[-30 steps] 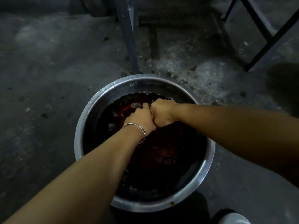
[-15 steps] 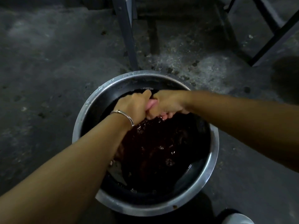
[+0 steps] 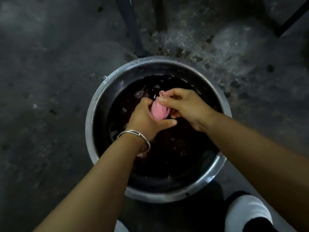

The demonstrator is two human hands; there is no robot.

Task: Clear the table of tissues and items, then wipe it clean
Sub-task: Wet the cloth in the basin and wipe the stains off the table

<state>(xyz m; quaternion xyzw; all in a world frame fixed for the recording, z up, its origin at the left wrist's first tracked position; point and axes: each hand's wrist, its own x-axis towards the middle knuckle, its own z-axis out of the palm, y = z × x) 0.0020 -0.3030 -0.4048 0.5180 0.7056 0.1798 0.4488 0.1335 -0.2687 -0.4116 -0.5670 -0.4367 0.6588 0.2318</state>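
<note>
A twisted pink cloth point(image 3: 158, 111) hangs between both hands above a round steel basin point(image 3: 215, 168) of dark water with foam patches. My left hand point(image 3: 147, 119), with a silver bangle on its wrist, grips the cloth's lower left part. My right hand point(image 3: 180, 104) grips the upper right part, its fingers curled round the twisted end. A loose tail of pink cloth shows below my left wrist. Both hands are held over the water.
The basin stands on a stained, wet concrete floor point(image 3: 50, 81). A dark metal leg point(image 3: 132, 30) rises just behind the basin, and another dark bar point(image 3: 294, 17) crosses the top right corner. A white shoe toe point(image 3: 245, 213) is at the bottom right.
Both hands have lifted out of the dark water and turned against each other. The pink cloth, hidden inside the fists before, now shows twisted between them.
</note>
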